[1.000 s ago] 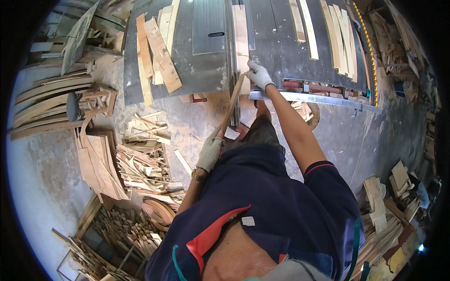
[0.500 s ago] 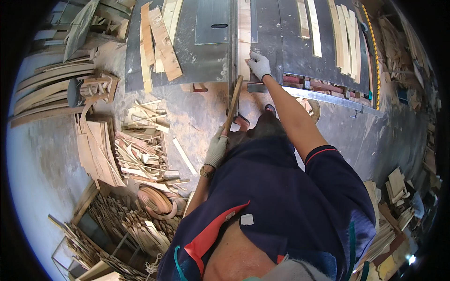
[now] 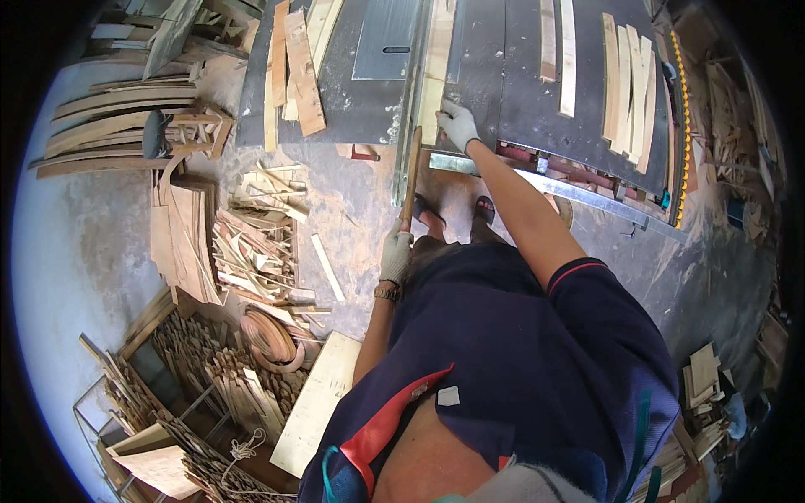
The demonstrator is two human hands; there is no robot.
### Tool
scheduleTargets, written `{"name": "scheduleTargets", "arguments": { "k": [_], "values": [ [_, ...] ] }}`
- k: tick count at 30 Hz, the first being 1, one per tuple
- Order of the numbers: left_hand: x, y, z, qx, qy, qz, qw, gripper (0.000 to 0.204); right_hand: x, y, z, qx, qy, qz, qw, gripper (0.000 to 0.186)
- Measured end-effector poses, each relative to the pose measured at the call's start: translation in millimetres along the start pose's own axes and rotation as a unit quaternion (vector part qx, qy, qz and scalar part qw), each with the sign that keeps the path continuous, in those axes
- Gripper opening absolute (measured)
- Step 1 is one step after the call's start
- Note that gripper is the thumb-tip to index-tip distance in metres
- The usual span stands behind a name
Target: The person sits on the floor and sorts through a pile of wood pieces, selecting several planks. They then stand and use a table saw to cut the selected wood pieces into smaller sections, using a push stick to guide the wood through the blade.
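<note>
My left hand [image 3: 396,254], in a pale work glove, is closed round the lower end of a slim wooden stick [image 3: 411,180]. The stick slants up and away from me, its tip at the near end of a long pale wooden board [image 3: 436,63]. That board lies lengthwise on a dark machine table [image 3: 478,75], along a narrow metal rail [image 3: 404,151]. My right hand [image 3: 458,126], also gloved, has its fingers bent against the right edge of the board, close to its near end.
Pale wood strips [image 3: 629,92] lie on the table's right, with several boards [image 3: 303,75] on its left. A silver rail [image 3: 579,191] runs along the near edge. Offcuts [image 3: 256,243] are heaped on the floor at left, near a stool [image 3: 159,134].
My left hand and the stick stand a little higher in the picture, and the stick is steeper. The right hand stays at the board's edge. The view has shifted slightly, showing more of my feet.
</note>
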State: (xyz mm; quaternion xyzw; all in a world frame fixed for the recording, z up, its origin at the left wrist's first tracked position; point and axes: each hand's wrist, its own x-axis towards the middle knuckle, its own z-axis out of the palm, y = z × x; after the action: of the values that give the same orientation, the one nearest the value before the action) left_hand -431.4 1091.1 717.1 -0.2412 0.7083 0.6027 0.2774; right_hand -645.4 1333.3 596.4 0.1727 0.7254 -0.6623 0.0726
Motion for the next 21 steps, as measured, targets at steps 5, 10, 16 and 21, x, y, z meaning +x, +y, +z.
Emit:
{"name": "scheduleTargets", "arguments": {
  "k": [5,10,16,21],
  "values": [
    [20,6,20,0.008,0.02,0.048,0.999,0.029,-34,7,-50,0.062,0.042,0.003,0.997,0.038],
    [37,34,37,-0.001,0.019,0.062,0.998,0.034,-33,24,-123,0.126,0.061,0.074,0.987,0.028],
    [64,61,40,0.008,0.002,0.045,0.999,0.035,-25,15,-127,0.13,0.038,0.13,0.982,0.019],
    [82,89,46,0.032,-0.016,0.029,0.999,0.034,-28,12,-126,0.117,0.048,0.126,0.984,0.023]
  ]
}}
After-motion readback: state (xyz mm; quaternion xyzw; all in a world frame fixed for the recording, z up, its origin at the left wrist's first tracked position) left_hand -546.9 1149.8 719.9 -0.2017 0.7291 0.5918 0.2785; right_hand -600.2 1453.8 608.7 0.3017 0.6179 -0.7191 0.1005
